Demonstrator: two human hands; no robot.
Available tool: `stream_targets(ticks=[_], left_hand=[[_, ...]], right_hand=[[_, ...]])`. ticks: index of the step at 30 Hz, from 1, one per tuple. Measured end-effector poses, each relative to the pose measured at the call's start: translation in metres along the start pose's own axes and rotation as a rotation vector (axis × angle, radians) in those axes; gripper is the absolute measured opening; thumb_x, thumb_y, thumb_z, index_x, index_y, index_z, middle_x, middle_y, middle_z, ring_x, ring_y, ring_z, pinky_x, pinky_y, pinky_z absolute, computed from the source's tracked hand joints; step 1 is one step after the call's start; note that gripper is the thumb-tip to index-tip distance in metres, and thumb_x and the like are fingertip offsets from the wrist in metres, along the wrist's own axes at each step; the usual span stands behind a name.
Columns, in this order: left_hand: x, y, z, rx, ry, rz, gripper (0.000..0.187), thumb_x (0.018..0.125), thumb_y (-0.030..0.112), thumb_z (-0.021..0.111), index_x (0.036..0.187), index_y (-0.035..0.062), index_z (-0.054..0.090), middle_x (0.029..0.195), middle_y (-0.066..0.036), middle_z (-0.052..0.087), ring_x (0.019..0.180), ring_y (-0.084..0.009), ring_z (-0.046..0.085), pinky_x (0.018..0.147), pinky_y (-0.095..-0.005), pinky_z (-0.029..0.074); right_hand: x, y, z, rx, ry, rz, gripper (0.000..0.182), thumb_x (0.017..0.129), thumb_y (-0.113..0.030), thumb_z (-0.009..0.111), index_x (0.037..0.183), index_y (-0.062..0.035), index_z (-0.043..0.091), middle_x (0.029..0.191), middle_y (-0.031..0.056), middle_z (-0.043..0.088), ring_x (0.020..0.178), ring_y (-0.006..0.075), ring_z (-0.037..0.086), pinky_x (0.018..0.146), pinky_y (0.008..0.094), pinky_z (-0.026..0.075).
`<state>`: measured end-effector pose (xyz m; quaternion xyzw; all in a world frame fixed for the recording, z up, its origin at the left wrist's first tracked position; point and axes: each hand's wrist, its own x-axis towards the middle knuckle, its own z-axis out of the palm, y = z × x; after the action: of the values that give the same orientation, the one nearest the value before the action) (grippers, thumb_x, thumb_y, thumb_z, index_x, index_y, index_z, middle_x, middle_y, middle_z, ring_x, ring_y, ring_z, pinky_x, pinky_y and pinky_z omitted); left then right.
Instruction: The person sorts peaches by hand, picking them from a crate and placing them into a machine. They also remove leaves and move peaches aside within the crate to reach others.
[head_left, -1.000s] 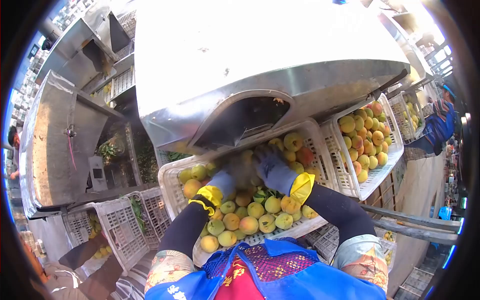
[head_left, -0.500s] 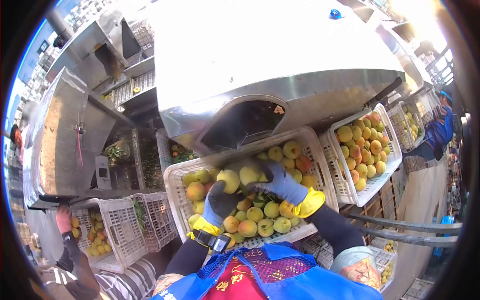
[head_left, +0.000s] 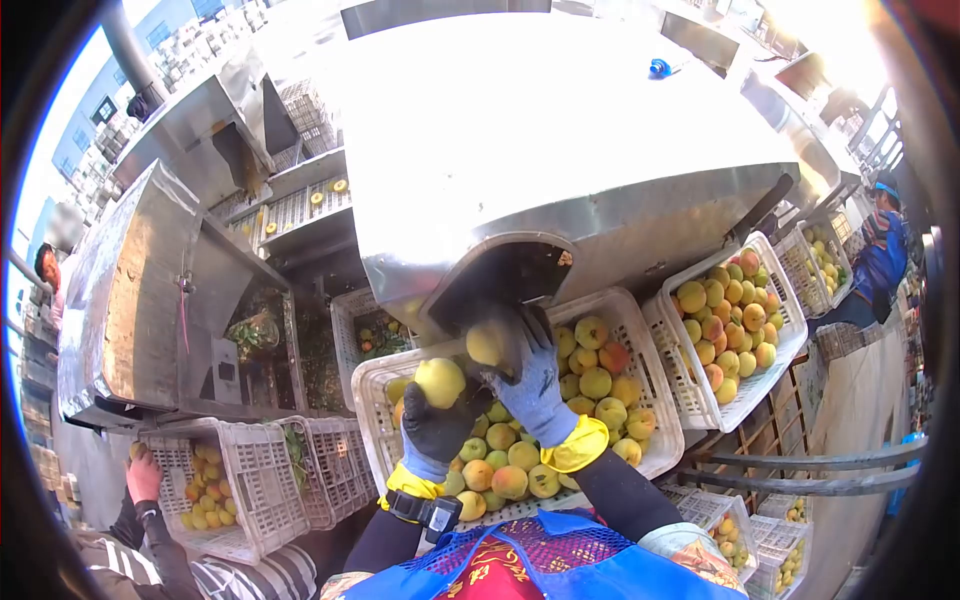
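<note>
Both my hands wear blue knit gloves with dark palms and yellow cuffs. My left hand (head_left: 432,432) is closed around a pale yellow peach (head_left: 440,382), held above the left part of a white plastic crate (head_left: 368,440). Farther forward, my right hand (head_left: 532,385) grips another yellow peach (head_left: 486,343), slightly blurred, just below the dark opening (head_left: 505,275) in the metal machine. Many yellow and reddish peaches (head_left: 510,482) lie in the crate beneath both hands. A watch-like device (head_left: 440,515) is strapped to my left wrist.
To the right stands a second crate of peaches (head_left: 735,320), with metal rails (head_left: 810,470) nearer me. On the left, a co-worker's hand (head_left: 145,475) is at another crate (head_left: 262,490). The large metal hood (head_left: 660,200) overhangs the crate's far edge. Another person (head_left: 880,250) is at far right.
My right hand has moved forward with its peach toward the machine's opening. My hands have drawn apart, the left staying over the crate with its peach. The camera view has shifted.
</note>
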<state>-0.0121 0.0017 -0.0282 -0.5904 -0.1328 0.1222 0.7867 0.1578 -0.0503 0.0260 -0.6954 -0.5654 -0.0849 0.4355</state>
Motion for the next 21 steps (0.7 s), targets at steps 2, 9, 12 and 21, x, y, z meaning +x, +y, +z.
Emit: stream_targets(ticks=[2,9,12,21], left_hand=[[0.008,0.0,0.0,-1.295,-0.113,-0.367,0.052,0.097,0.047,0.056,0.133,0.0109,0.06,0.135,-0.007,0.063,0.13,-0.022,0.055,0.111,-0.0516,0.038],[0.036,-0.018,0.011,-3.476,-0.105,-0.935,0.054,0.104,0.051,0.045,0.141,0.0107,0.05,0.128,-0.011,0.063,0.111,-0.0276,0.061,0.097,-0.0449,0.048],[0.045,-0.042,0.019,-4.082,-0.388,-1.211,0.059,0.106,0.054,0.04,0.142,0.0079,0.048,0.129,-0.01,0.062,0.114,-0.0263,0.061,0.098,-0.0407,0.05],[0.011,-0.015,0.002,-3.126,-0.342,-0.51,0.048,0.108,0.034,0.045,0.143,0.0012,0.047,0.128,-0.012,0.064,0.113,-0.0192,0.062,0.098,-0.0358,0.051]], right_hand=[[0.01,0.013,0.016,-0.109,0.035,-0.024,0.078,0.074,-0.034,0.081,0.14,-0.003,0.052,0.135,0.0189,0.058,0.128,0.0424,0.051,0.113,0.0544,0.035],[0.056,0.054,0.055,-0.239,-0.019,0.013,0.066,0.081,-0.039,0.079,0.132,-0.003,0.056,0.113,0.0217,0.065,0.1,0.0462,0.063,0.092,0.0535,0.05],[0.051,0.014,0.005,0.136,-0.137,0.03,0.073,0.079,-0.043,0.08,0.134,-0.0029,0.055,0.113,0.0214,0.065,0.101,0.0469,0.062,0.093,0.0528,0.05],[0.008,0.009,0.005,0.06,-0.043,0.0,0.087,0.072,-0.036,0.085,0.144,-0.0032,0.048,0.129,0.0223,0.06,0.119,0.0446,0.055,0.105,0.055,0.042]])
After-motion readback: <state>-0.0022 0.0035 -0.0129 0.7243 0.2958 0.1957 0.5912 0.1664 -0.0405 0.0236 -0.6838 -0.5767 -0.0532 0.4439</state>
